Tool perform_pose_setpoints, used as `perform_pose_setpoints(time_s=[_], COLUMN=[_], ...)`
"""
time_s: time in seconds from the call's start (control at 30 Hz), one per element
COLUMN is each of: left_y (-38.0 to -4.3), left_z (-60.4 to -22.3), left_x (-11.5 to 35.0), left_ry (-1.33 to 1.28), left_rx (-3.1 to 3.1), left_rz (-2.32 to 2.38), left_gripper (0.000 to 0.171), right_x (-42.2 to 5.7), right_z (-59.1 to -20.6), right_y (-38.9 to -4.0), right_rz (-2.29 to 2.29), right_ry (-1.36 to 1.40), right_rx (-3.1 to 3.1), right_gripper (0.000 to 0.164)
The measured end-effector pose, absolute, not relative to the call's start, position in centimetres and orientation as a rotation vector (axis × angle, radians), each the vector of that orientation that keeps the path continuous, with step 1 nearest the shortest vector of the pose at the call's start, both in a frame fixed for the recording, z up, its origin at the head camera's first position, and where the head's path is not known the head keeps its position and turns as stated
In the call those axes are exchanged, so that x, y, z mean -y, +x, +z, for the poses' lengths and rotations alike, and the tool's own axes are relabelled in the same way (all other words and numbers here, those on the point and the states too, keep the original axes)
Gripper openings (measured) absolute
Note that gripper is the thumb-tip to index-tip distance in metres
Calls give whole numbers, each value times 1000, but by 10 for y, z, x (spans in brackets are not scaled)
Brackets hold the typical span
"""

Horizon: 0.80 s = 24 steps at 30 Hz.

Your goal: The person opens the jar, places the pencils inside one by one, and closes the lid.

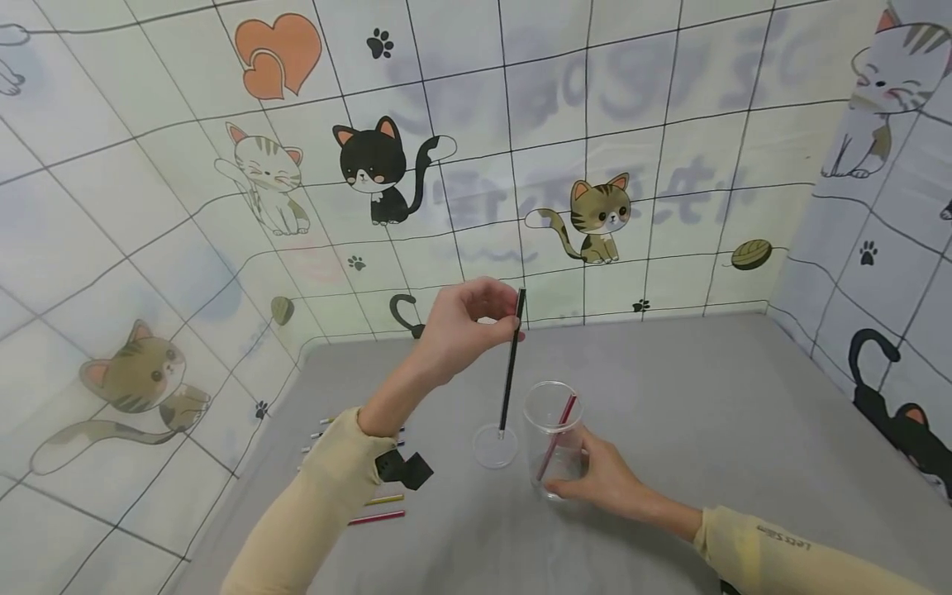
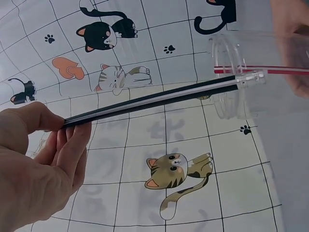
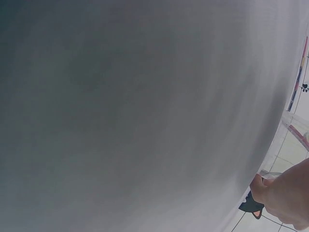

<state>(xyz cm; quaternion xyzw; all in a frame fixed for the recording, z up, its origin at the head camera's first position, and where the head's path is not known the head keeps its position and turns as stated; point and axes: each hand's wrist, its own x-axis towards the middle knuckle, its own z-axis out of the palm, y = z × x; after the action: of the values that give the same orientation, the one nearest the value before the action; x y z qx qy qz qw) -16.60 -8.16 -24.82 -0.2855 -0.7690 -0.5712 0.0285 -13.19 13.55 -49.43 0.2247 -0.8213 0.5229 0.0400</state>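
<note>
My left hand pinches a black pencil near its upper end, between thumb and fingers. The pencil slants downward, and in the left wrist view its pale striped side and silvery, eraser-like end show beside the cup's rim. A clear plastic cup stands upright on the table, gripped low on its right side by my right hand. Inside the cup leans a red pencil. In the right wrist view only part of the right hand shows at the edge.
A clear round disc, perhaps a lid, lies left of the cup. Further left are a yellow pencil, a red pencil and several others partly behind the left sleeve. Grey cloth covers the table; cat-print sheets surround it.
</note>
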Motion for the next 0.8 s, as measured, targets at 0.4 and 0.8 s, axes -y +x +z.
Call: perform_pose_setpoints(time_s=[0.4, 0.8], left_y=[-169, -169], left_z=[-240, -253], left_x=[61, 55], left_ry=[-813, -792], left_rx=[2257, 2198], left_rz=[-1826, -1863], left_gripper=[20, 20], right_x=[-135, -135], right_z=[-495, -495], right_y=[-132, -131], right_rz=[1602, 1605], right_ry=[692, 686], right_rx=[2503, 2497], right_gripper=[68, 67])
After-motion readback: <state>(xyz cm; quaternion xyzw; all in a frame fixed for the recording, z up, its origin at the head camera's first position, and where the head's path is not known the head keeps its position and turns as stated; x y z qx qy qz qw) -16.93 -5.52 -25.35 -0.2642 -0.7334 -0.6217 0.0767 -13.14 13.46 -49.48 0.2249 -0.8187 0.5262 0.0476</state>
